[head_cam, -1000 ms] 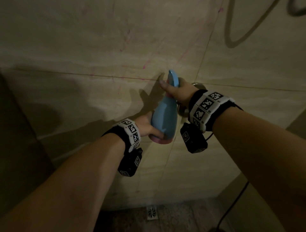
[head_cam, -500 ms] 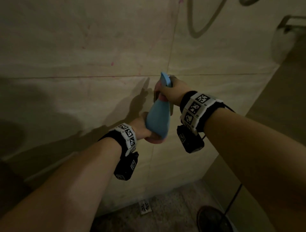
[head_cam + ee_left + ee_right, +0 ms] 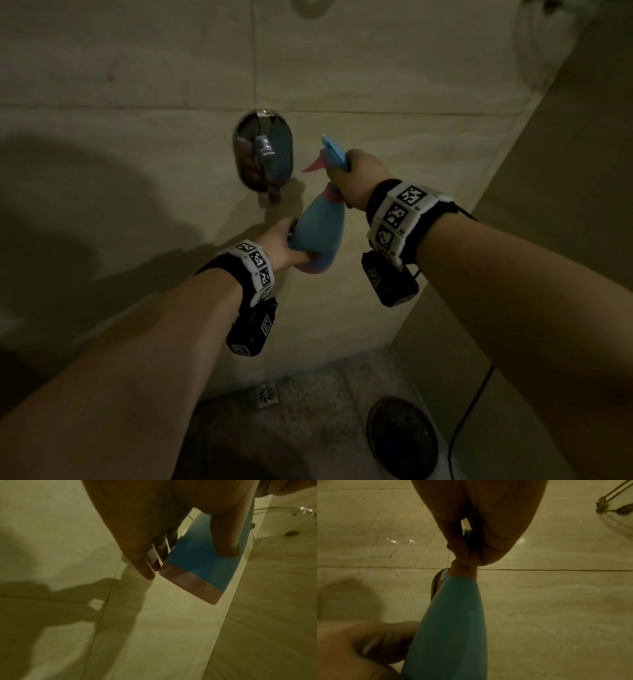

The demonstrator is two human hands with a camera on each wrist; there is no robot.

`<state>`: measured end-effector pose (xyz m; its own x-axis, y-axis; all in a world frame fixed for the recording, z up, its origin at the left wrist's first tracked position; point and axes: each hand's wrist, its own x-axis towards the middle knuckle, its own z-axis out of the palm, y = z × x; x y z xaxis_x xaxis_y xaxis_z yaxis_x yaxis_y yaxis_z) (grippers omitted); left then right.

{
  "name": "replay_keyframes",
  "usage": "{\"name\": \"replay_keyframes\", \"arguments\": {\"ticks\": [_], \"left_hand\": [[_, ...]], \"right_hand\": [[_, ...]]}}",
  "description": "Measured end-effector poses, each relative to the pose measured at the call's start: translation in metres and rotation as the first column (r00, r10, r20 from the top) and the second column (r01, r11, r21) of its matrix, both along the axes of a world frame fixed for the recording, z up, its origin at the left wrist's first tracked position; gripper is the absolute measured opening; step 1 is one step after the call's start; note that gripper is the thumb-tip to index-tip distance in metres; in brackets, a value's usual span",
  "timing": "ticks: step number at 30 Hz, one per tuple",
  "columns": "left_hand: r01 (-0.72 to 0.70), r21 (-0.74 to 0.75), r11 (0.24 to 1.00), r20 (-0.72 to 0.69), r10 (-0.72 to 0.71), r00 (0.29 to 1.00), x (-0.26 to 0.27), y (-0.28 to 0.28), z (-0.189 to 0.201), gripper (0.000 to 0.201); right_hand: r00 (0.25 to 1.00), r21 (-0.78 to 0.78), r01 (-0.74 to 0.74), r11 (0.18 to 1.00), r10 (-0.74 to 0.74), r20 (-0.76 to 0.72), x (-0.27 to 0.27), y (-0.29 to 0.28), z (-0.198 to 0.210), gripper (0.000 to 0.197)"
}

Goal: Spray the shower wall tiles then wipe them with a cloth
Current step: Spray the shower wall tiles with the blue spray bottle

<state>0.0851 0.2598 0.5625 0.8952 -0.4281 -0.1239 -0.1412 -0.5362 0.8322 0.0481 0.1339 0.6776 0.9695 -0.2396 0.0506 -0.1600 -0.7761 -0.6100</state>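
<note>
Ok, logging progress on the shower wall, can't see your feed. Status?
Left hand holds spray bottle at base; right hand grips its trigger head. Nozzle faces wall tiles. Chrome wall fitting just left of nozzle. No cloth visible.

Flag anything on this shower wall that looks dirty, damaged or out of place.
Faint pinkish scratch-like marks streak the upper wall tiles left of the vertical grout line. The oval metal fitting looks dark and stained. Otherwise nothing stands out: the right hand and left hand hold the spray bottle.
</note>
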Motion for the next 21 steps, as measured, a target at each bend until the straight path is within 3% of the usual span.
{"name": "replay_keyframes", "arguments": {"ticks": [4,11,14,21], "left_hand": [[-0.005,0.084,0.996,0.045,0.001,0.999,-0.012,-0.029,-0.015,0.073],[-0.007,0.105,0.994,-0.03,0.011,0.999,-0.017,-0.056,-0.053,0.081],[0.061,0.137,0.989,-0.024,-0.058,0.998,-0.012,-0.064,-0.082,0.075],[0.138,0.139,0.981,-0.068,-0.129,0.989,0.003,-0.081,-0.173,0.068]], "right_hand": [[0.999,-0.018,-0.034,0.999,0.034,-0.019,-0.011,-0.029,-0.013,0.026],[0.996,-0.02,-0.004,1.0,0.002,-0.092,-0.02,-0.058,-0.049,0.028],[0.995,-0.008,0.016,1.0,-0.017,-0.1,-0.016,-0.065,-0.08,0.039],[0.99,0.01,0.08,0.997,-0.078,-0.117,-0.011,-0.077,-0.177,0.044]]}}
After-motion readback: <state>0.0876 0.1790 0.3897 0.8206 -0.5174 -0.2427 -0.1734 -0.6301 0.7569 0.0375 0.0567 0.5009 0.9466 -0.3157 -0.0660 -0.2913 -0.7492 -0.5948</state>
